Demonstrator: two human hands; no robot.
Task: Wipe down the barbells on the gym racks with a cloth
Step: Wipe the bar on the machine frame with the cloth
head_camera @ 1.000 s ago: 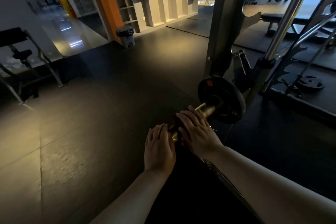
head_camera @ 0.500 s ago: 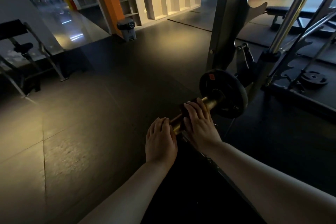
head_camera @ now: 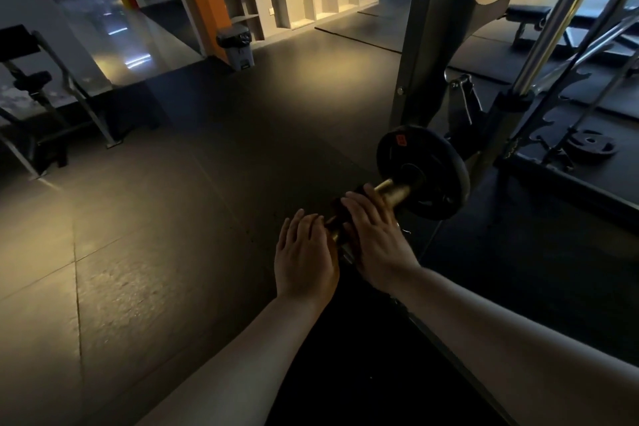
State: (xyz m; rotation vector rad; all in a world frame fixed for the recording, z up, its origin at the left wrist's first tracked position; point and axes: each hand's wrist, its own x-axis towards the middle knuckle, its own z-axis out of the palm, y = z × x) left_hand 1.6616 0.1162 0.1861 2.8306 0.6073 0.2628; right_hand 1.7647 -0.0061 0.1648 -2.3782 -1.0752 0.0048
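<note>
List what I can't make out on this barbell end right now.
Cloth: head view, only a dark edge shows; right hand covers the rest.
Barbell sleeve tip: head view, mostly behind left hand.
Right thumb: head view, hidden under that hand.
Weight plate red label: head view, too small to read.
</note>
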